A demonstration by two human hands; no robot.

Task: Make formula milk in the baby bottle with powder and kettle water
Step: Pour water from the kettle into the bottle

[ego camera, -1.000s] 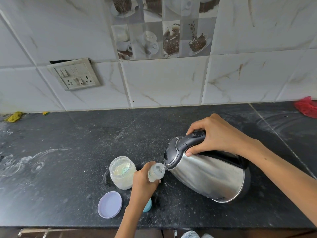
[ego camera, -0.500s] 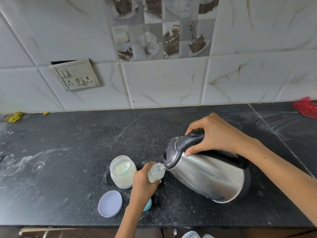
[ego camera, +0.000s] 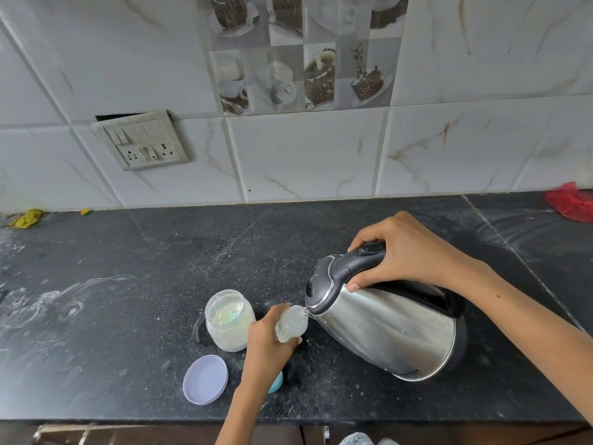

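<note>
My left hand [ego camera: 266,340] grips a small clear baby bottle [ego camera: 292,322] standing on the black counter, its open mouth at the kettle's spout. My right hand [ego camera: 407,252] holds the black handle of the steel kettle [ego camera: 388,326], which is tipped to the left; a thin stream of water runs from the spout into the bottle. An open glass jar of pale powder [ego camera: 229,319] stands just left of the bottle. The jar's lilac lid [ego camera: 205,379] lies in front of it. A teal cap [ego camera: 276,382] peeks out under my left wrist.
The black stone counter [ego camera: 128,284] is dusted with white smears at the left. A wall socket plate [ego camera: 141,139] sits on the tiled backsplash. A red bag [ego camera: 571,202] lies at the far right, yellow scraps [ego camera: 27,217] at the far left. The counter's front edge runs below my wrists.
The kettle has tipped slightly further toward the bottle and water now shows at the spout. Both hands keep their grips in nearly the same place.
</note>
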